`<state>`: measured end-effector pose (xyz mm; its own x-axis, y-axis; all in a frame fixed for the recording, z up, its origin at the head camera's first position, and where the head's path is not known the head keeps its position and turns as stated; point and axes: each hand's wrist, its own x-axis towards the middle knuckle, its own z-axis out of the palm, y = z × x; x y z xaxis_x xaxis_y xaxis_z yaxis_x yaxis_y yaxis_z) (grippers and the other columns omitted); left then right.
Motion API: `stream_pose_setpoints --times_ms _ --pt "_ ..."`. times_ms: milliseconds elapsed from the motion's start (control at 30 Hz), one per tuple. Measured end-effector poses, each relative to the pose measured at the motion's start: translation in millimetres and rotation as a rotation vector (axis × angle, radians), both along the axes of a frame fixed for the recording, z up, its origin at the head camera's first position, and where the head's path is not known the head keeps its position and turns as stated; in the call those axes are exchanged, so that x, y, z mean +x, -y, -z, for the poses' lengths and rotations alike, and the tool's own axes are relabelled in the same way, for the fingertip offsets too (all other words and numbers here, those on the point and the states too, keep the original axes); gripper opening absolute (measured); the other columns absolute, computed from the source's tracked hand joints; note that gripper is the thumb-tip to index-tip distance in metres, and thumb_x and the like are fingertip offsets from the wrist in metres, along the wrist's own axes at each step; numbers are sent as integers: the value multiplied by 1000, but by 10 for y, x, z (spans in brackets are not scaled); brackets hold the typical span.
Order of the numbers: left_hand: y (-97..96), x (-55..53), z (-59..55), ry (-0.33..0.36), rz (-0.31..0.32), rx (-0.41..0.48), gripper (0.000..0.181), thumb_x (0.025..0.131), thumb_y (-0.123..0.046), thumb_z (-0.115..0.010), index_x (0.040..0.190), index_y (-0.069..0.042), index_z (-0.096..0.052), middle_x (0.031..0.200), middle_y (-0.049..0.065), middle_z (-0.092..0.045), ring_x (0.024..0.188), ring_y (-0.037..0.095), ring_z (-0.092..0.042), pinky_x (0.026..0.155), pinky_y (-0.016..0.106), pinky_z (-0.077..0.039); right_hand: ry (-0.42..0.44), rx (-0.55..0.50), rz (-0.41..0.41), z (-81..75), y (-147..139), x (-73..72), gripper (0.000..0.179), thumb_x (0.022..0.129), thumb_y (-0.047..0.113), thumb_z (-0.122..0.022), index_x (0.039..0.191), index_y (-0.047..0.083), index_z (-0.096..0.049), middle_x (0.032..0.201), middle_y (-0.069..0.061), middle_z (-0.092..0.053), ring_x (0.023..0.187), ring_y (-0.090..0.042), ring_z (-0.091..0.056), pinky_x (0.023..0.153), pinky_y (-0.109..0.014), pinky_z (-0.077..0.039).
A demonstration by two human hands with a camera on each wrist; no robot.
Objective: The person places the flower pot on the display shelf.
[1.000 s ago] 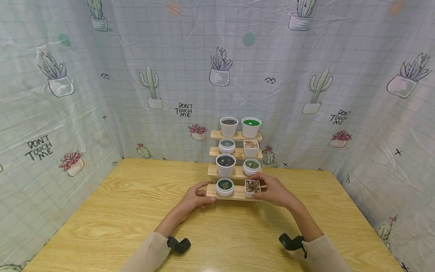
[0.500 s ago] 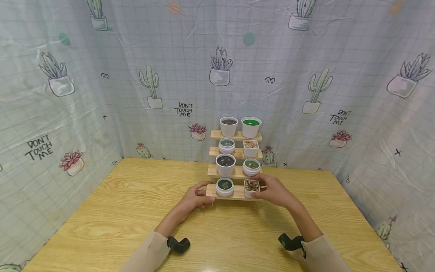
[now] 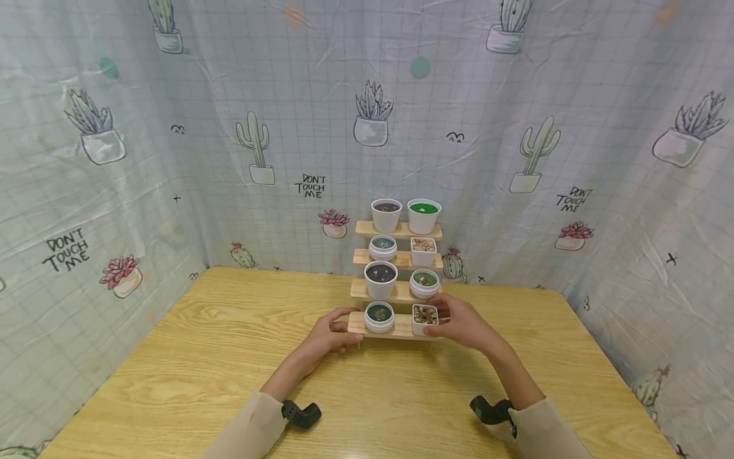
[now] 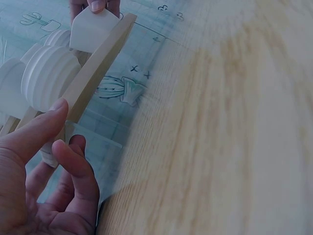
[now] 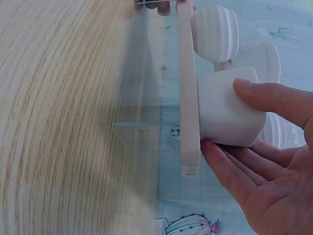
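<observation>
A tiered wooden stand (image 3: pixel 397 333) holds small white pots on its steps. On the bottom step, a square white pot (image 3: pixel 418 328) filled with brown and pale pebbles sits at the right. My right hand (image 3: pixel 463 324) grips that pot, its thumb on the near side and fingers on the far side, as the right wrist view (image 5: pixel 274 132) also shows. A round ribbed pot (image 3: pixel 380 324) with a dark green top stands at the step's left. My left hand (image 3: pixel 328 336) holds the step's left end, thumb against its front edge and the other fingers curled beside and below.
Higher steps bear several more pots, among them a bright green-topped pot (image 3: pixel 423 222) and a dark-filled pot (image 3: pixel 381 288). Clear supports (image 5: pixel 146 124) carry the stand on the wooden table (image 3: pixel 241 331). A cactus-print curtain (image 3: pixel 321 115) encloses the back and sides.
The square pot has slid very slightly to the left on the bottom step with my right hand. My left hand has stayed in place at the step's end.
</observation>
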<state>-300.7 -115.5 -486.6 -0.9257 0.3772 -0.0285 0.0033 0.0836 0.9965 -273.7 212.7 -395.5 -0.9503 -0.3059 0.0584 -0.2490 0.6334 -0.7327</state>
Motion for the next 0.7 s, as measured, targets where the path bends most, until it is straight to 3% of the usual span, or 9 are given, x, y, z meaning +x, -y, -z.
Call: stream_pose_setpoints --times_ms 200,700 --pt "-9 -38 15 8 9 7 71 87 -18 -83 150 -17 -51 92 1 -72 76 12 -59 65 25 -50 7 -4 16 12 -2 -11 55 82 17 -88 125 -2 -60 123 -18 -67 114 -33 -66 98 -48 -55" --pt "-6 -12 25 18 11 19 72 88 -20 -83 151 -17 -49 96 2 -73 78 11 -60 66 25 -51 8 9 -11 11 -33 -20 54 83 15 -87 127 -2 -60 124 -17 -67 114 -31 -66 98 -48 -55"
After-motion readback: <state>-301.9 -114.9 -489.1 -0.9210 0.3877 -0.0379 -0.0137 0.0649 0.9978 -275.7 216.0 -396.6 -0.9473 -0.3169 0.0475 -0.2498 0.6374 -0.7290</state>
